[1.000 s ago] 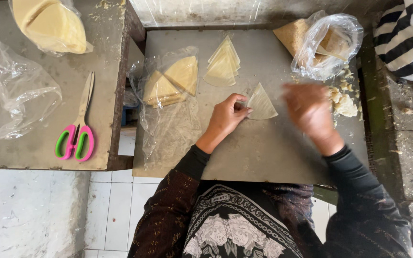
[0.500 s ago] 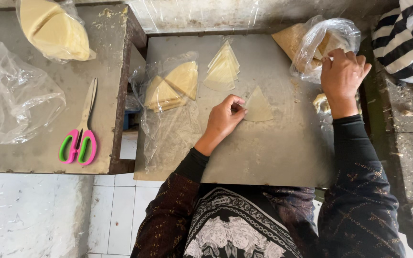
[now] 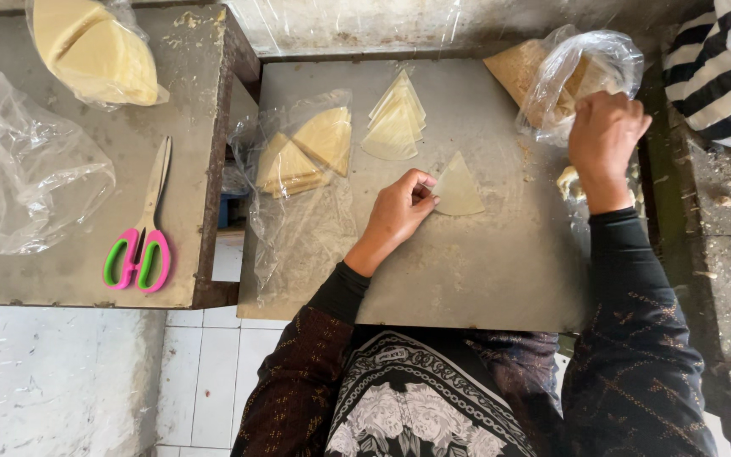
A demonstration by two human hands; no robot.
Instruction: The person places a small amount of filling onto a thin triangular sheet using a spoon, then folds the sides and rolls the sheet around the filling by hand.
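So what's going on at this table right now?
A person works at a grey metal table with thin triangular pastry sheets. The left hand pins a single triangle sheet flat on the table. The right hand is at a clear plastic bag at the far right corner. A small stack of triangles lies further back, more on plastic wrap. Pink and green scissors lie on the side table.

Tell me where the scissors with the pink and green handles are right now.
In the head view, the scissors lie on the left grey table, near its front right corner, blades pointing away from the person. A crumpled clear plastic bag sits just to their left.
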